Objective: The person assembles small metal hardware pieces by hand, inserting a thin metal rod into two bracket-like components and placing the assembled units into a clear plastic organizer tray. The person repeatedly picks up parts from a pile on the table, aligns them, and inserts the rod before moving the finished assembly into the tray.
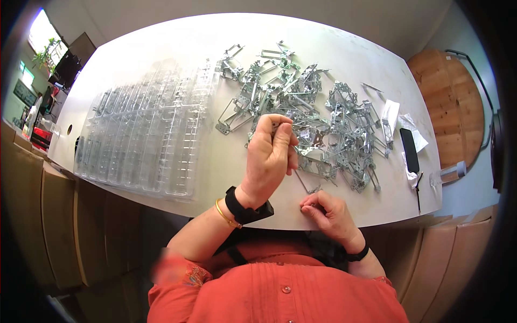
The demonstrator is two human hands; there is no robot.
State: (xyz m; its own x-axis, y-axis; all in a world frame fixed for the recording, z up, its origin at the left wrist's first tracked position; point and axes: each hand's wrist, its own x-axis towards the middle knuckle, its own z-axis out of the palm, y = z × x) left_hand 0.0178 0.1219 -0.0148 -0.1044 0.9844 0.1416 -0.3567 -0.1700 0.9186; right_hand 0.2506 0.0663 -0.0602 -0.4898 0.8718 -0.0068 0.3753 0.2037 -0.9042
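Note:
A heap of silvery metal bracket linkages (344, 124), thin arms and punched plates tangled together, covers the middle of the white table. Over its near left side my left hand (266, 156) is raised, thumb and index finger pinched together. What that pinch holds is mostly hidden behind the fingers. Close to the table's front edge, my right hand (329, 216) is closed too, its fingertips pressed together low at the tabletop. Anything in them is too small to name. One metal arm (307, 182) sticks out of the heap toward the right hand, just beyond its fingertips.
Clear plastic compartment trays (145, 129) lie across the table's left side. To the right are a black flat oblong object (409, 149), crumpled white paper (413, 130) and a thin dark tool (418, 196). Cardboard boxes (439, 264) stand beneath the table's edge; a round wooden board (452, 102) leans beyond it.

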